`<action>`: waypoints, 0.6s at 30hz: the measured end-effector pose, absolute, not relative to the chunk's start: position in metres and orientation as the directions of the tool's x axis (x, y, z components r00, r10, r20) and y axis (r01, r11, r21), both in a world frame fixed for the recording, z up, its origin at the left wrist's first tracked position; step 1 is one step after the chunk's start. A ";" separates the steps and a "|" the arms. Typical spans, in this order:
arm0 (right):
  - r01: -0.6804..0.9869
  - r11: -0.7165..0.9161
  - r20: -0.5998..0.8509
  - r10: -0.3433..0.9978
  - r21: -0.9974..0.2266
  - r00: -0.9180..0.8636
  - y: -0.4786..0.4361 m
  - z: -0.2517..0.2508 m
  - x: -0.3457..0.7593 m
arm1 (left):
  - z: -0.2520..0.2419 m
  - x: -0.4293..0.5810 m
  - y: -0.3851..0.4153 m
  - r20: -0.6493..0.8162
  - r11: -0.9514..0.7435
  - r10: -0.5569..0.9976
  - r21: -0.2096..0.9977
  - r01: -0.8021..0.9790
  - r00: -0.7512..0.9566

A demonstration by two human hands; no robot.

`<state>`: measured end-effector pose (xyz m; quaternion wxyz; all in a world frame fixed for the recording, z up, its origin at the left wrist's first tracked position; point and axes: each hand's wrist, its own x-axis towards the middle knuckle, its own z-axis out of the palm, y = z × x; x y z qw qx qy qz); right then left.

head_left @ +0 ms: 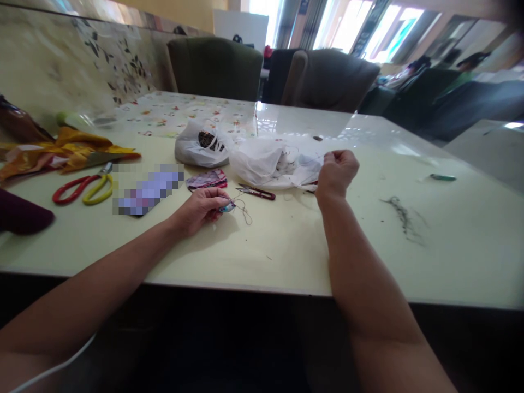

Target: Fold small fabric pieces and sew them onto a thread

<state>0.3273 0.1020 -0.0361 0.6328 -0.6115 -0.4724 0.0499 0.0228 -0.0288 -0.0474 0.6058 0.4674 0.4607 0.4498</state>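
Observation:
My left hand (202,208) rests on the pale table (286,251) with its fingers pinched round a small patterned fabric piece (226,207); a thin thread (244,210) loops out from it. My right hand (336,172) is raised a little and closed in a fist, just right of a crumpled white plastic bag (272,161). What the right fingers hold is too small to see. Small red thread snips (257,191) lie between the two hands, and a stack of patterned fabric scraps (208,179) lies above the left hand.
Red-and-yellow scissors (83,189) and a blurred flat object (147,189) lie left. Orange-yellow cloth (67,153) is heaped at far left, a second white bag (200,144) with dark contents behind. Dark thread scraps (403,215) and a green item (442,177) lie right. Armchairs (215,66) stand beyond.

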 end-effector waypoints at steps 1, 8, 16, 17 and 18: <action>0.517 0.235 0.531 0.642 -0.823 0.553 0.103 -0.035 0.330 | -0.047 0.023 -0.029 -0.140 0.161 0.975 0.980 -0.117 0.172; 0.276 0.358 0.344 0.934 -0.892 -0.098 0.059 -0.027 0.273 | -0.048 0.022 -0.028 -0.143 0.170 0.974 0.974 -0.149 0.178; 0.190 0.243 0.062 0.753 -0.951 -0.655 0.015 -0.037 0.226 | -0.049 0.022 -0.028 -0.134 0.165 0.971 0.975 -0.149 0.199; 0.171 0.254 0.082 0.749 -0.952 -0.658 0.016 -0.038 0.226 | -0.049 0.022 -0.028 -0.136 0.167 0.969 0.975 -0.145 0.204; 0.155 0.268 0.106 0.752 -0.951 -0.651 0.016 -0.038 0.226 | -0.049 0.022 -0.028 -0.137 0.169 0.969 0.975 -0.143 0.207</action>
